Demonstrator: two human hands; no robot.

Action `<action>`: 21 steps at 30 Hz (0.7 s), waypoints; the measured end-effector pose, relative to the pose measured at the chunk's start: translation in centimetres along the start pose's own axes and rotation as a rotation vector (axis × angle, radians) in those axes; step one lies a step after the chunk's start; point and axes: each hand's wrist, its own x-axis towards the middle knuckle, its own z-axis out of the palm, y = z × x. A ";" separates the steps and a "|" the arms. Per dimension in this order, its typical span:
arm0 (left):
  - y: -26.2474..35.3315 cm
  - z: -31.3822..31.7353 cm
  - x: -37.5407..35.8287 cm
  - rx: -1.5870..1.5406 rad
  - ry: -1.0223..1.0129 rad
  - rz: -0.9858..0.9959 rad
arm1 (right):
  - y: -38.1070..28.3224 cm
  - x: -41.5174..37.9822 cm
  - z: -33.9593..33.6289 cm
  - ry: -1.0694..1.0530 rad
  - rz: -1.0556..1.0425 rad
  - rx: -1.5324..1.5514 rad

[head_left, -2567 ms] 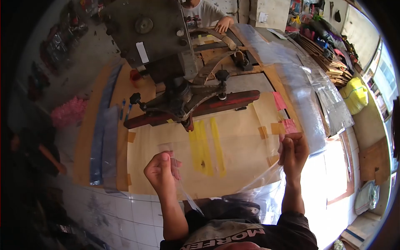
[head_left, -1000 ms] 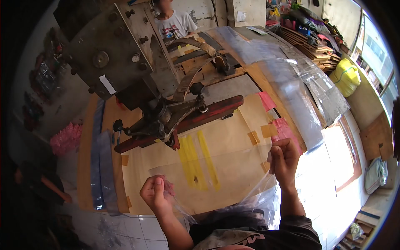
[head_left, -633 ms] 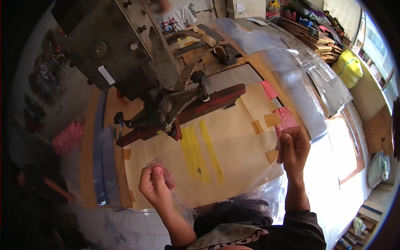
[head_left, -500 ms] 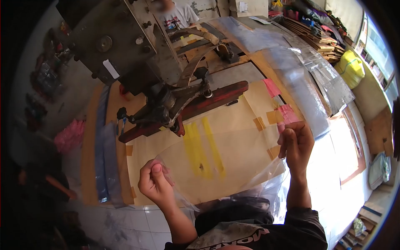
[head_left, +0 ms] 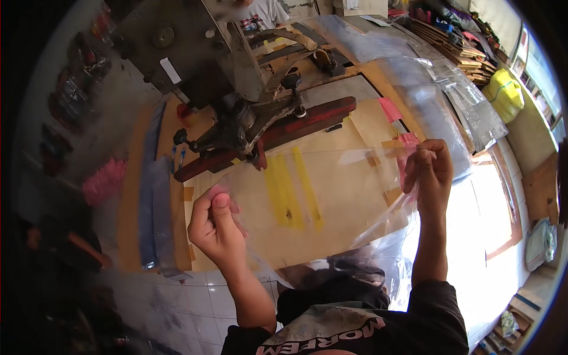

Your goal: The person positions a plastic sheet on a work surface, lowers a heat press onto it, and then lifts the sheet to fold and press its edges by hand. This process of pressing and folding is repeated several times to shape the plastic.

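Note:
A clear plastic sheet (head_left: 337, 195) hangs stretched between both hands above a tan paper-covered board (head_left: 248, 207). My left hand (head_left: 220, 222) pinches its left upper corner between thumb and fingers. At the right, my right hand (head_left: 429, 171) grips the opposite corner, near pink tape (head_left: 408, 142) on the board's edge. Yellow tape strips (head_left: 285, 195) show through the film. Just beyond the sheet, a long red and black bar (head_left: 278, 136) of a machine lies diagonally across the board.
The dark machine body (head_left: 171, 41) rises at the upper left. Bluish plastic sheets (head_left: 151, 219) lie at the left edge, with others (head_left: 408, 94) at the right. A person (head_left: 263, 13) is at the far side. A yellow sack (head_left: 504, 96) and stacked boards (head_left: 455, 53) are at the upper right.
Both hands have moved up towards the bar, raising the plastic sheet's upper edge with them. My right hand is also slightly farther right. The view has shifted slightly.

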 end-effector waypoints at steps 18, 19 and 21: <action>-2.4 -1.4 -0.5 -0.043 0.001 -0.183 | -2.7 -2.1 2.2 0.191 0.042 -0.128; -2.8 -2.2 -0.5 0.002 0.046 -0.179 | -2.8 -2.3 2.6 0.167 0.031 -0.082; -2.8 -2.7 -0.7 0.041 0.100 -0.171 | -3.2 -2.7 3.6 0.135 0.011 -0.100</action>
